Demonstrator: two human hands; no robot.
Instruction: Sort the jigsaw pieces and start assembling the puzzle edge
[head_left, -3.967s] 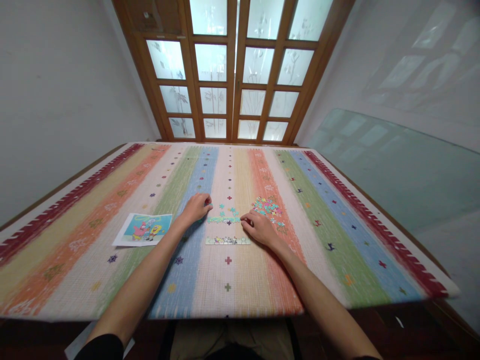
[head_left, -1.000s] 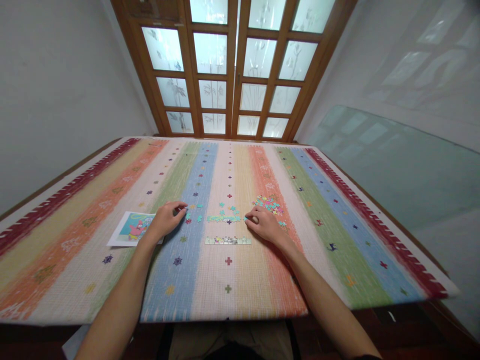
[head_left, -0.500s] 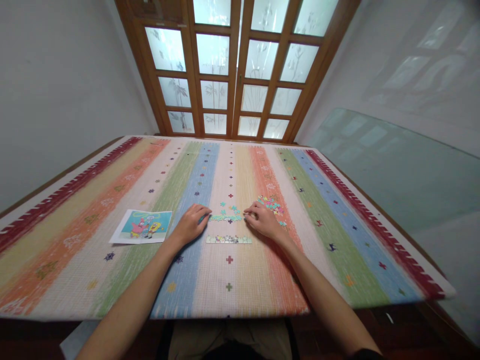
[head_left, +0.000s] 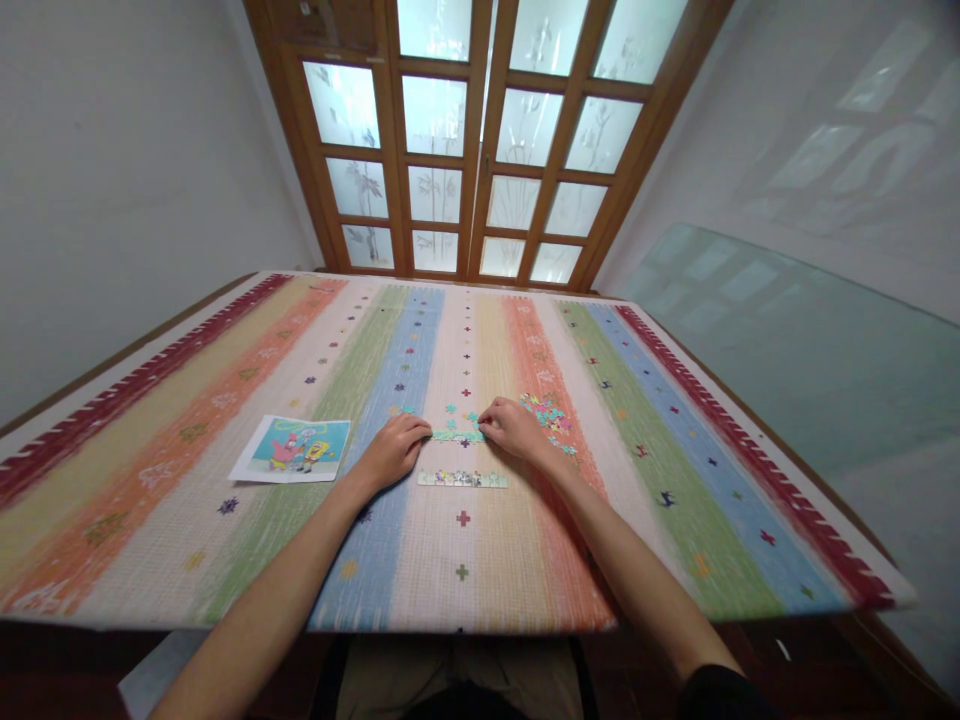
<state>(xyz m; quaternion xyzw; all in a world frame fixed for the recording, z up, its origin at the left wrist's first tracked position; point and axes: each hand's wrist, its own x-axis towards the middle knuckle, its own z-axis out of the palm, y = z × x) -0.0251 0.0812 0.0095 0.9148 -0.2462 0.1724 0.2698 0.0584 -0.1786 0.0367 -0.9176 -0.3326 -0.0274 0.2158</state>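
A narrow row of joined teal jigsaw puzzle pieces point(head_left: 454, 436) lies on the striped cloth between my hands. My left hand point(head_left: 396, 448) rests at the row's left end, fingers bent and together against it. At the right end, the thumb and fingertips of my right hand point(head_left: 516, 428) pinch the row's edge; fingers partly cover that end. Just beyond the row are a few loose teal pieces point(head_left: 450, 409), one of them behind my left hand. Nearer to me sits a second joined strip point(head_left: 463, 480), pale with a multicoloured middle.
A heap of mixed puzzle pieces point(head_left: 547, 412) lies right of my right hand. On the left is a printed cartoon picture point(head_left: 292, 450) on white paper. The striped tablecloth point(head_left: 462, 600) covers the table, whose front edge is close to me.
My right hand has moved slightly left, onto the row's right end. My left hand has shifted a little, and a teal piece now shows behind it. The view has moved slightly.
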